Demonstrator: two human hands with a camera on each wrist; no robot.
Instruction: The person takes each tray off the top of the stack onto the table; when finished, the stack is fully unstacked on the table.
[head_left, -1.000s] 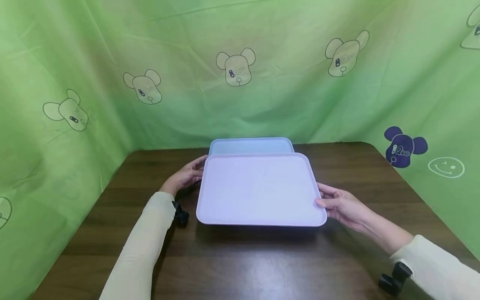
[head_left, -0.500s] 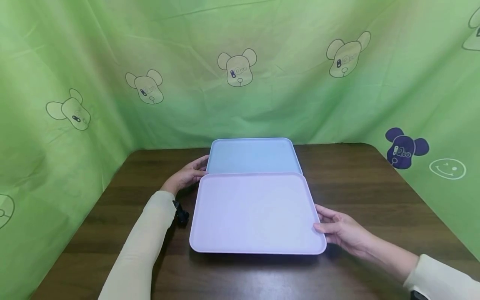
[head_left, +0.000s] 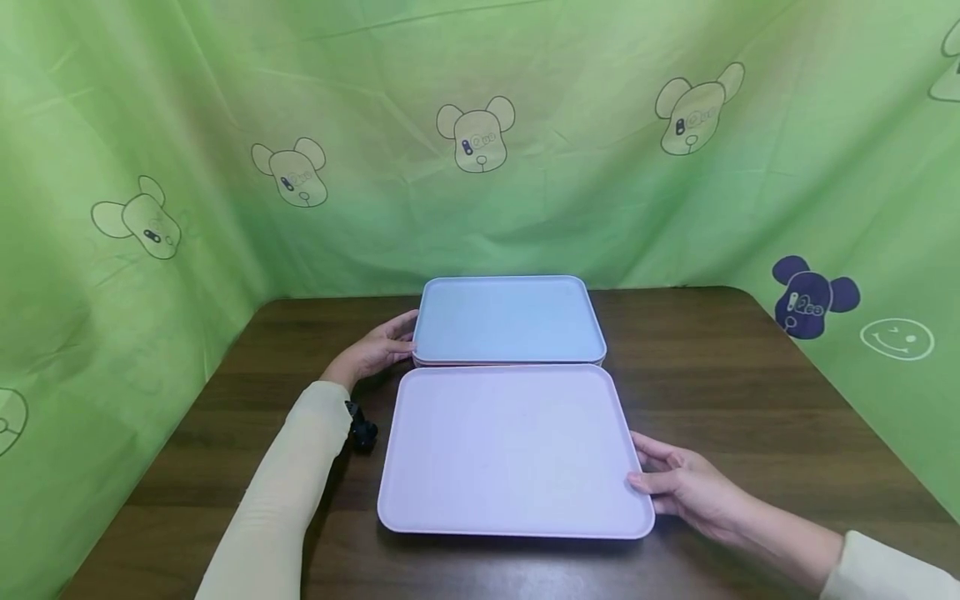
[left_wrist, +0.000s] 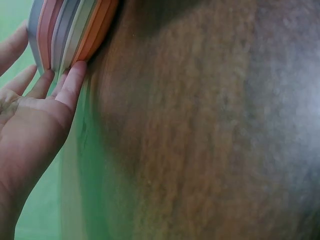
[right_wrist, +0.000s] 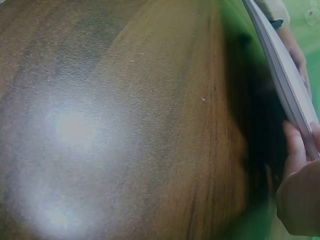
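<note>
A lavender rectangular tray (head_left: pixel 516 450) is in my right hand (head_left: pixel 701 500), pinched at its right edge with the thumb on top and fingers below. In the right wrist view that tray (right_wrist: pixel 280 65) is seen edge-on, raised over the table. Behind it a light blue tray (head_left: pixel 510 321) tops a stack. My left hand (head_left: pixel 375 346) rests against the stack's left side. Seen from the left wrist, nearly straight fingertips touch the edges of the stacked trays (left_wrist: pixel 62 35), which are grey-blue, pink, lavender, pale green and orange.
The dark wood table (head_left: pixel 712 358) lies beneath both hands. A green curtain (head_left: pixel 360 208) with printed bear heads hangs close behind the table and along its sides. A black wrist camera (head_left: pixel 363 429) sits below the left sleeve (head_left: pixel 270 492).
My right hand has drawn the lavender tray toward me, off the stack, uncovering the whole light blue tray. The pull slows in the last half second. My left hand has stayed in place.
</note>
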